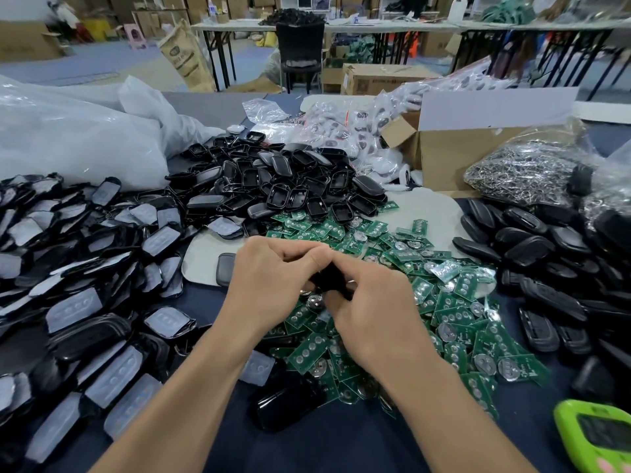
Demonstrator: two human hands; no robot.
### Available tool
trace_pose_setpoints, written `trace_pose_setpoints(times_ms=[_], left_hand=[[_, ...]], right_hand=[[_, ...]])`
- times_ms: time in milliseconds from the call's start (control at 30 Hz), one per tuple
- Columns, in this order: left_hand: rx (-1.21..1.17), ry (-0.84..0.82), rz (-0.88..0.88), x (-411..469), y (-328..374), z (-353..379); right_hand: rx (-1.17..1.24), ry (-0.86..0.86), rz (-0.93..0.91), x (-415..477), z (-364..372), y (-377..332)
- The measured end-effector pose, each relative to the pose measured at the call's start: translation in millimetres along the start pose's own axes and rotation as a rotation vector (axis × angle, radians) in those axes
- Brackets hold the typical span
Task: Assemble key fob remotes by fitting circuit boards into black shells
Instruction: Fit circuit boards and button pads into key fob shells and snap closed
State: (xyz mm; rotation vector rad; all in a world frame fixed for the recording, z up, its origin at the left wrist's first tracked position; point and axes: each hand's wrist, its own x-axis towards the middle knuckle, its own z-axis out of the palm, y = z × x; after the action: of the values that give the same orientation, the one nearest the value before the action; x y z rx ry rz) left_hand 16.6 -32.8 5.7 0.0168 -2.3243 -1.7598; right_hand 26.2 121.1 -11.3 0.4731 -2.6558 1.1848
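Left hand and right hand together pinch one black shell, fingers curled round it. They work above the green circuit boards heaped on the tabletop.

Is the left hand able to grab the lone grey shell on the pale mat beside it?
Likely not yet: left hand and right hand both grip a black shell. The grey shell itself lies close and uncovered.

Tabletop: circuit boards heaped centre. Open shells piled just behind them. Padded shell halves left, closed shells right. Cardboard box at rear right, bag of metal rings beside it.
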Motion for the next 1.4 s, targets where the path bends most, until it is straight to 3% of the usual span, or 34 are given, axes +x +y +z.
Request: trace_pose_setpoints(times_ms=[133, 400, 833, 1000, 1100, 1167, 1400], left_hand=[[0.022, 0.087, -0.044, 0.5, 0.4, 4.0], [-0.159, 0.041, -0.071, 1.9, 4.1, -3.1], [-0.282, 0.063, -0.139, 0.3, 4.9, 8.0], [-0.244, 0.095, -0.090, 0.7, 4.0, 8.8], [-0.282, 0.102, -0.059, 1.3, 3.9, 5.4], [-0.296, 0.058, -0.035, 1.0, 4.0, 3.1], [-0.016, -0.030, 0.018, 0.6, 0.6, 0.8]], right_hand=[[-0.007, 0.039, -0.021, -2.3, 7.0, -5.4], [0.250, 0.049, 0.061, 5.1, -3.7, 6.9], [0.136, 0.160, -0.087, 4.3, -1.0, 6.7], [0.266, 0.132, -0.023, 7.2, -0.5, 7.2], [0.630, 0.112, 0.172, 13.3, 0.2, 14.4], [0.730, 0.088, 0.238, 15.4, -3.0, 16.0], [0.517, 0.154, 0.086, 13.7, -6.5, 13.1]])
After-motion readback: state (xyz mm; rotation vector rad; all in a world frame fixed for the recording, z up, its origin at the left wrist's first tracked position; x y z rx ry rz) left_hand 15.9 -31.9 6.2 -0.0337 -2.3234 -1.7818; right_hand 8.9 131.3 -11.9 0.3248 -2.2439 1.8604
